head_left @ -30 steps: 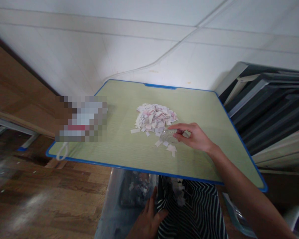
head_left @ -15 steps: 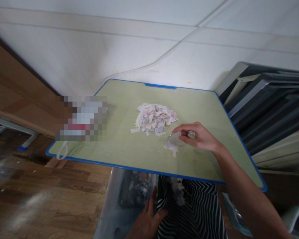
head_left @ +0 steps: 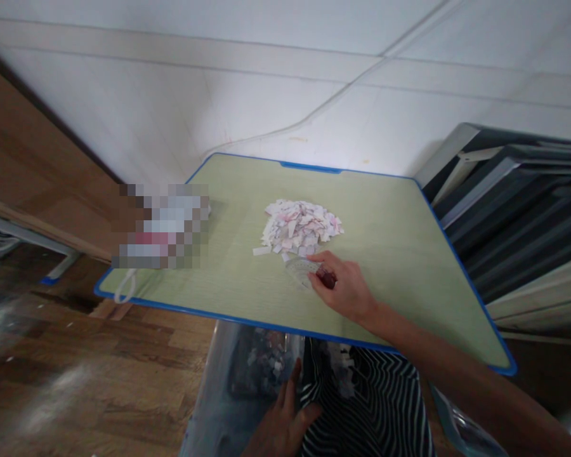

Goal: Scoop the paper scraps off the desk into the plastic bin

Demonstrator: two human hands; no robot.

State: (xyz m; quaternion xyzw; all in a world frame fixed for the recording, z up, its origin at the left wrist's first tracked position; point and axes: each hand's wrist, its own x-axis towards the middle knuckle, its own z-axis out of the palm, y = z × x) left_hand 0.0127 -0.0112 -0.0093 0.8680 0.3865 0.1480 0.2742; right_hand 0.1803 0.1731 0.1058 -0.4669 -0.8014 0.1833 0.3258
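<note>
My right hand (head_left: 345,285) is closed on a clear protractor (head_left: 299,273), its fingers pinching the straight side. The protractor's curved edge points left, low over the pale green tabletop (head_left: 228,279); I cannot tell whether it touches. Just behind it lies a heap of small torn paper scraps (head_left: 301,228), white with some pink. Below the table's front edge, my left hand (head_left: 280,422) rests with fingers stretched out, thumb apart. It lies between a translucent plastic bin (head_left: 209,400) and the striped cloth (head_left: 361,412) over my lap.
Inside the bin, several scraps (head_left: 271,362) lie in a darker container. A pixelated object (head_left: 166,231) with a white loop (head_left: 125,287) sits at the table's left. Dark flat panels (head_left: 528,190) lean at right, a cardboard box (head_left: 38,152) stands at left, and a wall rises behind.
My right hand has moved left with the protractor, toward the front of the heap. The few scraps that were beneath the protractor no longer show there. My left hand stays in place.
</note>
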